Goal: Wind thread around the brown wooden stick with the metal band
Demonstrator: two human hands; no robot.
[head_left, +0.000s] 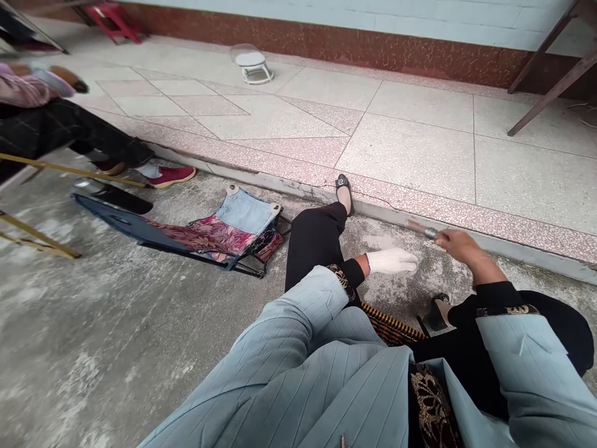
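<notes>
My left hand (pixel 392 262) wears a white knitted glove and is held over the concrete between my knees. Its fingers are pressed together with the tips bent in; whether anything small is pinched there I cannot make out. To the right, my bare right hand (pixel 459 246) is closed around the handle of a short tool with a wire-wound collar (pixel 430 233). The tool's thin brownish end points left and is blurred, so its exact kind is unclear. Its tip is above and apart from the gloved fingers.
I sit on a seat with black-and-orange woven webbing (pixel 392 326). A low folding chair (pixel 209 236) stands left, near a seated person's red shoe (pixel 175 175). A raised tiled step (pixel 420 143) runs ahead, with a small white stool (pixel 254 65), a red stool (pixel 114 22) and wooden legs (pixel 543 93).
</notes>
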